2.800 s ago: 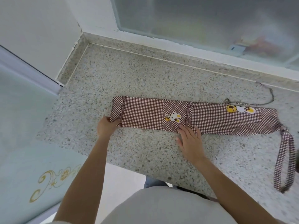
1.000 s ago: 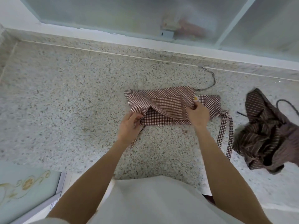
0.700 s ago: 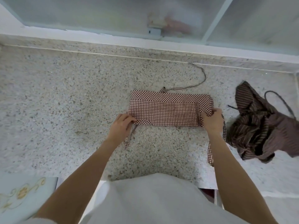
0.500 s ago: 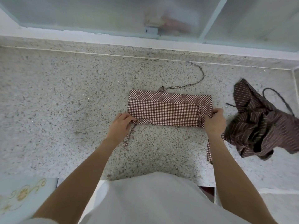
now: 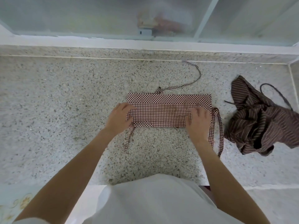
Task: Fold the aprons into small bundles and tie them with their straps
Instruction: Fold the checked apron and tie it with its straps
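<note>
since a moment ago both hands, left hand (image 5: 120, 116) and right hand (image 5: 198, 118), now press flat on the halved checked apron (image 5: 161, 110), striped apron (image 5: 258, 120) at 3 o'clock unfolded.

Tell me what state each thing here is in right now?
Checked apron: folded into a flat band, straps loose, untied.
Striped apron: crumpled heap, not folded.
Left hand: flat, pressing the band's left end.
Right hand: flat, pressing its right end.
Counter: holds both aprons.

My left hand (image 5: 120, 116) and right hand (image 5: 198, 118) press flat on the two ends of the folded checked apron (image 5: 161, 113). Right of my right hand lies the crumpled striped apron (image 5: 258, 120), apart.
</note>
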Tool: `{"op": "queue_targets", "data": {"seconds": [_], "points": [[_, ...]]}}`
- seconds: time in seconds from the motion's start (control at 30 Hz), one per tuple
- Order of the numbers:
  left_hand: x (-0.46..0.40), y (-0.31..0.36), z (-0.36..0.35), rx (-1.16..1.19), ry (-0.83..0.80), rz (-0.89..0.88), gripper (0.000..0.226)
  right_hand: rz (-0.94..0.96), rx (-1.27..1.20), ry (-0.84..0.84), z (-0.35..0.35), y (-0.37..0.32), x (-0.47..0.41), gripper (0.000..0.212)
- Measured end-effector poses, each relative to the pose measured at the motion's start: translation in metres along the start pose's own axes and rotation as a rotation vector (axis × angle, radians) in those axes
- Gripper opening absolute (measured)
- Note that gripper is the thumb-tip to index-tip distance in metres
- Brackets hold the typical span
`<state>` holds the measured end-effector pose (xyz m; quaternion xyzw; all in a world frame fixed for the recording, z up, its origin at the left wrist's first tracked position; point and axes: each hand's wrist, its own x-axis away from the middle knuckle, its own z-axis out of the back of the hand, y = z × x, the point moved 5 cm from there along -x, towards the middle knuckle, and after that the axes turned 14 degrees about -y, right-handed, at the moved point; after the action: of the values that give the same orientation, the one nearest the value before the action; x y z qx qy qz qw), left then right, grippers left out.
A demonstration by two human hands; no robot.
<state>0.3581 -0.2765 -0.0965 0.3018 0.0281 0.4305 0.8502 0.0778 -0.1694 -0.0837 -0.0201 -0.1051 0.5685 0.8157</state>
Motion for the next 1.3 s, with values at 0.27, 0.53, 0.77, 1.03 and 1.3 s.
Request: {"op": "queue_targets", "data": {"seconds": [0.27, 0.53, 0.77, 1.03, 1.3], "points": [[-0.053, -0.025, 0.008, -0.193, -0.292, 0.038, 0.032, 0.317, 0.009, -0.207, -0.053, -0.074, 0.048, 0.032], [0.026, -0.007, -0.029, -0.104, -0.468, -0.252, 0.037, 0.136, -0.023, -0.26, -0.042, -0.029, 0.042, 0.037], [0.064, 0.018, -0.057, -0.121, -0.398, -0.258, 0.018, 0.233, -0.002, -0.336, -0.039, -0.016, 0.038, 0.044], [0.062, 0.05, 0.002, -0.023, 0.021, -0.442, 0.017, 0.338, -0.112, -0.336, -0.04, -0.009, 0.027, 0.032], [-0.046, 0.079, 0.071, 0.319, 0.128, -0.163, 0.015, 0.004, -0.557, -0.265, -0.027, -0.003, 0.005, 0.021]]}}
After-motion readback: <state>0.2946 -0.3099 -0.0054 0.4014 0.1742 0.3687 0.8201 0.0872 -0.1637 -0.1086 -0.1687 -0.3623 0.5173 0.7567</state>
